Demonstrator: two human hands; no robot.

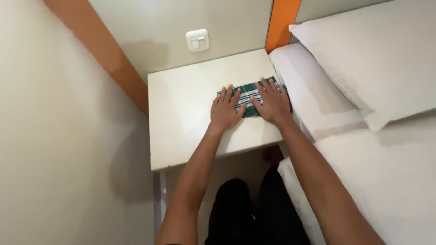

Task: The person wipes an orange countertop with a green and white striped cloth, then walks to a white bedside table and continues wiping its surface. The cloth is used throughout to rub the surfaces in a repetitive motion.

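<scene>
A folded green-and-white plaid cloth [247, 96] lies flat near the middle of the frame, on the right part of a small white counter [181, 118], close to its right edge where the counter meets the bed [390, 181]. Both hands rest on top of the cloth, palms down, fingers spread and straight, gripping nothing. The left hand [225, 110] covers the cloth's left end, its fingertips reaching the cloth's far edge and its heel on the bare counter just below. The right hand [272, 103] covers the right end, with its outer fingers near the counter's right rim. Only a strip of the plaid shows between the two hands, whose thumbs point toward each other and lie just apart.

To the right, a white pillow [377, 59] fills the upper right of the frame above the bed's white sheet. On the wall at top centre sits a white light switch [197, 40], with an orange stripe [281, 20] just to its right.
</scene>
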